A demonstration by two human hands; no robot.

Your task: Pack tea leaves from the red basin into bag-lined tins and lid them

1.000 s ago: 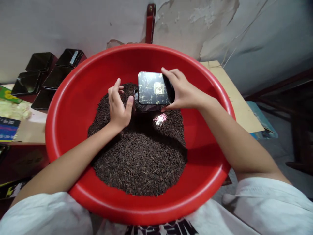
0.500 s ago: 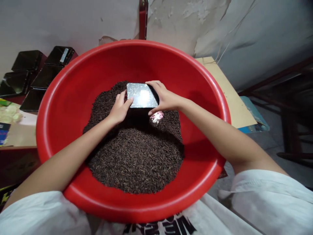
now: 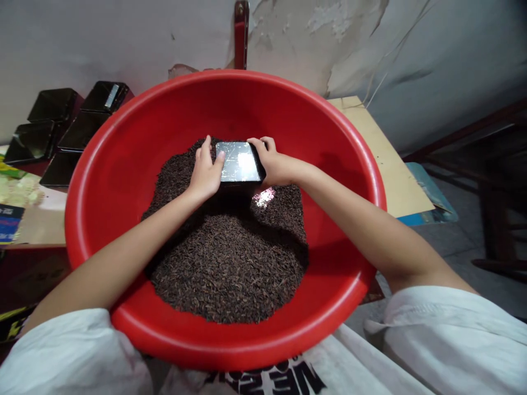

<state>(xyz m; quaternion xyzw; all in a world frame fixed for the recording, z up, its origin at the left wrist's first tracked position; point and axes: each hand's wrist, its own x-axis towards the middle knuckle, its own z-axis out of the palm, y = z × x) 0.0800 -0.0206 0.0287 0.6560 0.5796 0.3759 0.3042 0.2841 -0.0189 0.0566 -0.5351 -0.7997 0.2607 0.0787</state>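
Note:
A dark, glossy tea tin (image 3: 237,160) with a scratched, reflective top face is between my two hands, over or in a heap of dark loose tea leaves (image 3: 226,258). My left hand (image 3: 206,173) presses on its left side, thumb on the top edge and fingers raised along the far side. Around the right side wraps my right hand (image 3: 274,164), the thumb low and partly hidden. The tin's underside cannot be seen. Everything lies inside a wide red plastic basin (image 3: 337,148).
Several dark glossy tins (image 3: 84,129) are grouped left of the basin. A flat cardboard sheet (image 3: 395,164) lies to the right. Behind stands a peeling wall (image 3: 313,38), with a dark wooden frame (image 3: 494,192) at far right.
The tin has tilted slightly and shifted a little right. My left fingers have lifted and straightened; my right thumb has slid lower behind the tin's corner. The view has shifted slightly.

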